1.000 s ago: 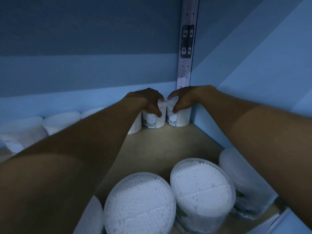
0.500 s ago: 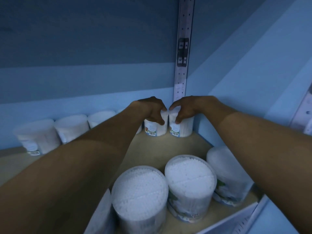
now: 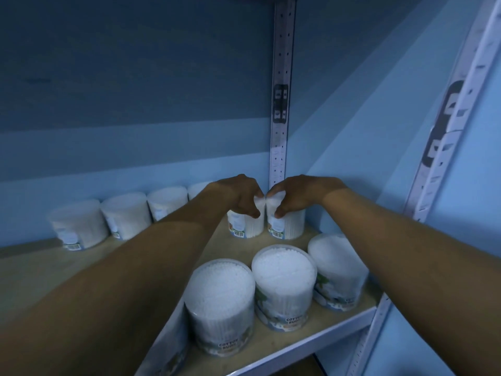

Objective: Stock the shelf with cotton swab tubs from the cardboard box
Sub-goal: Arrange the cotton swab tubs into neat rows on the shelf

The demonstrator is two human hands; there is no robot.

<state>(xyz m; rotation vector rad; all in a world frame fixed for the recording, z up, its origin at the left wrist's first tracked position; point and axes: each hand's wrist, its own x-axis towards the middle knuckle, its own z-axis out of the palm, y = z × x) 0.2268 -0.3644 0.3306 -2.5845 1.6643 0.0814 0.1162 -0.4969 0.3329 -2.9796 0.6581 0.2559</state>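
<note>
Still gripping two tubs [image 3: 248,225], both hands [image 3: 238,195] stay put.

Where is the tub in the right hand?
At the shelf's back right corner, by the metal upright; the right hand grips this tub beside the left hand's.

Readable text: "COTTON BUDS" on the label of the front-left tub [image 3: 221,305], partly cut off, reads roughly "COTTO / BUDS". Same wording on the front-middle tub [image 3: 284,286], "COTTO / BUDS" visible. Barcodes on the two rear corner tubs [image 3: 245,226], digits too small to read. Black markings on the shelf uprights [image 3: 280,107] illegible.
</note>
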